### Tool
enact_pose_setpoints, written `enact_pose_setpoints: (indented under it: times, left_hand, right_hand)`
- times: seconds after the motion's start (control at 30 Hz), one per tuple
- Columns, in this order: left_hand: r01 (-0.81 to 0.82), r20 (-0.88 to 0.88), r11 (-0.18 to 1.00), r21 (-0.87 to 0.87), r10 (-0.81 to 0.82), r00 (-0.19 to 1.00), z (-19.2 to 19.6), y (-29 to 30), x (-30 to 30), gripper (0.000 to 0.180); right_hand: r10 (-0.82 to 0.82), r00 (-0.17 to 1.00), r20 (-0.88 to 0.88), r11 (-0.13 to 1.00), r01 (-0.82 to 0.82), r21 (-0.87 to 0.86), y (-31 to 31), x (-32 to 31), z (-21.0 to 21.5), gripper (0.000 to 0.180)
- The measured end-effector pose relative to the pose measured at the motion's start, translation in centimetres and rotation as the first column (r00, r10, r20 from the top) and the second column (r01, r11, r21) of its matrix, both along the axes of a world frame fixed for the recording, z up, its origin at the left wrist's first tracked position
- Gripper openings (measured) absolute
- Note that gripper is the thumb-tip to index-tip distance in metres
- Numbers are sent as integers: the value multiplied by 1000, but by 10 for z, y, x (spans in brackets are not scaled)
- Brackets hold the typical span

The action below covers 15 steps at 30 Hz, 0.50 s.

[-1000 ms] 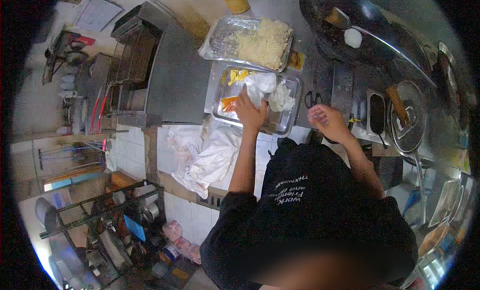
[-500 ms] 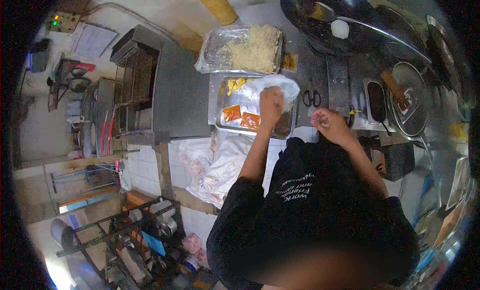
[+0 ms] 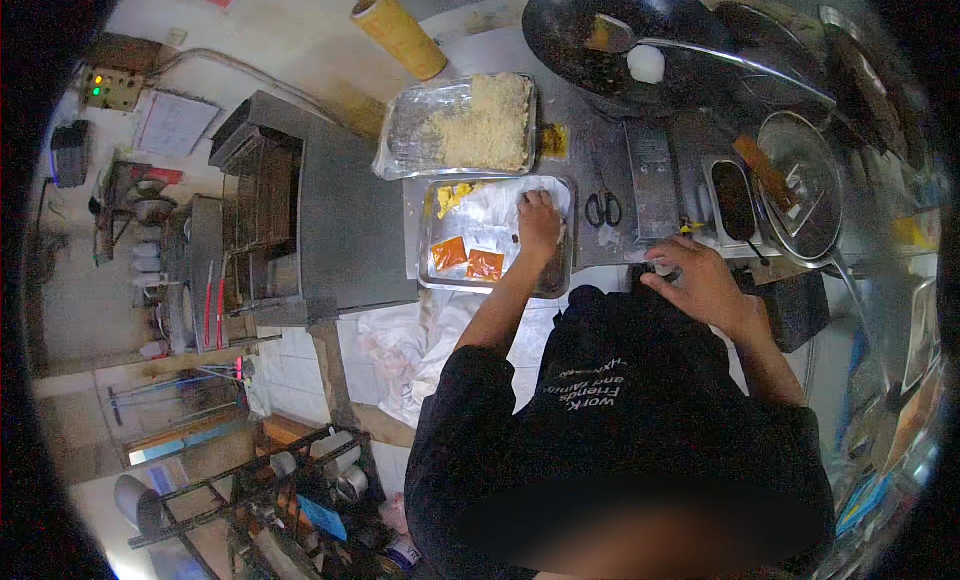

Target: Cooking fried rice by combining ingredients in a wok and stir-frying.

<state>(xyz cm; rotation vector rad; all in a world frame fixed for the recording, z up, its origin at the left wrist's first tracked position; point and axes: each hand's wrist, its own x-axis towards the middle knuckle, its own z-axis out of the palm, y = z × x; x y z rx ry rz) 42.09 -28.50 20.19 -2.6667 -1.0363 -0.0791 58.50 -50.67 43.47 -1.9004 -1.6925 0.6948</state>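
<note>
A shallow metal tray (image 3: pixel 497 285) lies on the counter in front of me. My left hand (image 3: pixel 541 223) reaches into its right side, fingers curled down on a thin white plastic bag (image 3: pixel 492 205) that lies flattened there. Two orange sachets (image 3: pixel 450 252) rest in the near left of this tray, and yellow pieces (image 3: pixel 455 198) lie in its far left corner. Beyond it stands a second tray holding pale crumbs (image 3: pixel 485 125). At the counter's front edge, my right hand (image 3: pixel 705 285) hovers with thumb and fingers apart; a small pale patch between them is unclear.
Black-handled scissors (image 3: pixel 604 210) lie right of the tray. A large dark wok (image 3: pixel 640 40) with a ladle stands at the far right. Nearer are a rectangular container of dark sauce (image 3: pixel 735 205) and a round strainer (image 3: pixel 812 205). A yellow roll (image 3: pixel 400 38) stands at the back.
My left hand has lowered the white bag, which was raised and bunched, onto the tray. My right hand has shifted slightly nearer me, its fingers spreading. The whole view has tilted a little.
</note>
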Motion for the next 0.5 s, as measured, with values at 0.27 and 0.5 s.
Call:
enact_pose_setpoints:
  times: [0.27, 0.5]
  left_hand:
    - [15, 140, 964, -267, 23, 990, -24, 26, -3, 30]
    - [199, 407, 866, -458, 5, 913, 59, 20, -17, 36]
  right_hand:
    - [103, 994, -45, 994, -101, 43, -3, -4, -4, 29]
    - [45, 997, -70, 999, -43, 30, -9, 6, -18, 29]
